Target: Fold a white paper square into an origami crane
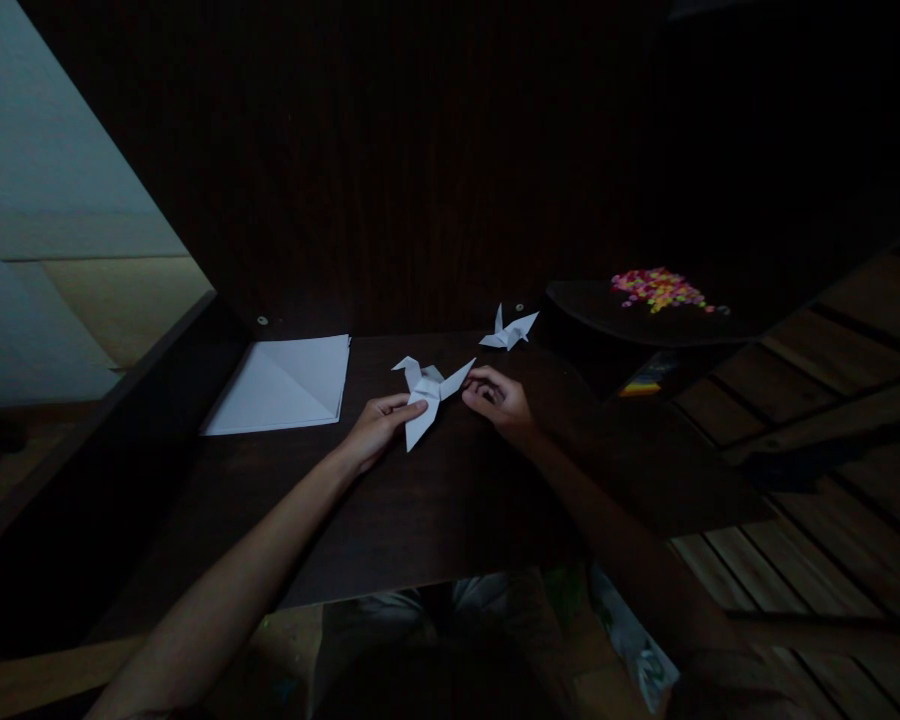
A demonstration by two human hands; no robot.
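A white paper crane (429, 388) is held above the dark desk, its wings spread and its head bent over at the upper left. My left hand (379, 425) pinches its near side, thumb on top of the paper. Close by the crane's pointed right end, my right hand (499, 402) has its fingers curled in. I see nothing between them, and whether they touch the paper is unclear. Behind, near the back panel, a second white paper crane (509, 332) stands on the desk.
White paper sheets (285, 385) with crease lines lie stacked at the left. On a raised, rounded shelf (581, 300) at the right sits a pile of small colourful pieces (660, 288). A tall dark panel (390, 180) closes off the back, and a side board (135, 420) bounds the left.
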